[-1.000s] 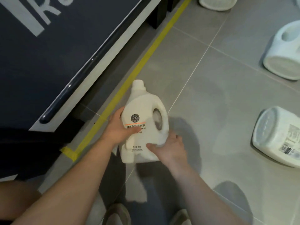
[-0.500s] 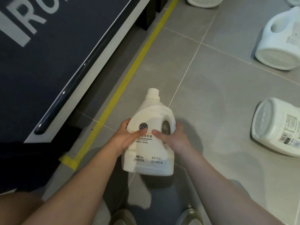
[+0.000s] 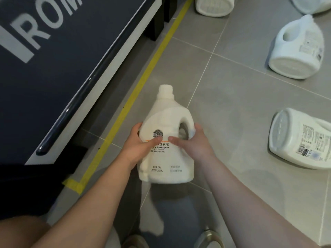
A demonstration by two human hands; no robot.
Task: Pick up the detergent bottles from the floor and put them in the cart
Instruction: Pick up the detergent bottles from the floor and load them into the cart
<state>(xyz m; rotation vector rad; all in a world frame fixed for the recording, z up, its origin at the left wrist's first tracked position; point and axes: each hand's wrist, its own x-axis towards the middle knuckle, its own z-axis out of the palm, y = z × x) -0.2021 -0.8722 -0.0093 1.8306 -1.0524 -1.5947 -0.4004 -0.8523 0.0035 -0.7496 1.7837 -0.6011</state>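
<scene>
From the head view, you hold a white detergent bottle (image 3: 166, 140) between your 2 hands over the grey tiled floor (image 3: 232, 104), its cap pointing away from you and its printed label facing up at the camera. Your left hand (image 3: 138, 149) has its grip clamped on the bottle's left side, thumb laid across the label. Your right hand (image 3: 193, 142) has its grip clamped on the handle side, thumb on the label and nearly meeting the left thumb. The dark blue cart (image 3: 53, 77) with large white letters and a dark rail along its edge stands to the left, beside a yellow tape line (image 3: 143, 81) on the floor. 4 more white bottles lie on their sides, well apart from the held one: 1 at the right edge (image 3: 300, 138), 1 above it (image 3: 297, 49), 1 at the top edge (image 3: 213, 6) and 1 cut off in the top right corner (image 3: 311, 4). The tips of your shoes (image 3: 136, 241) show at the bottom edge.
</scene>
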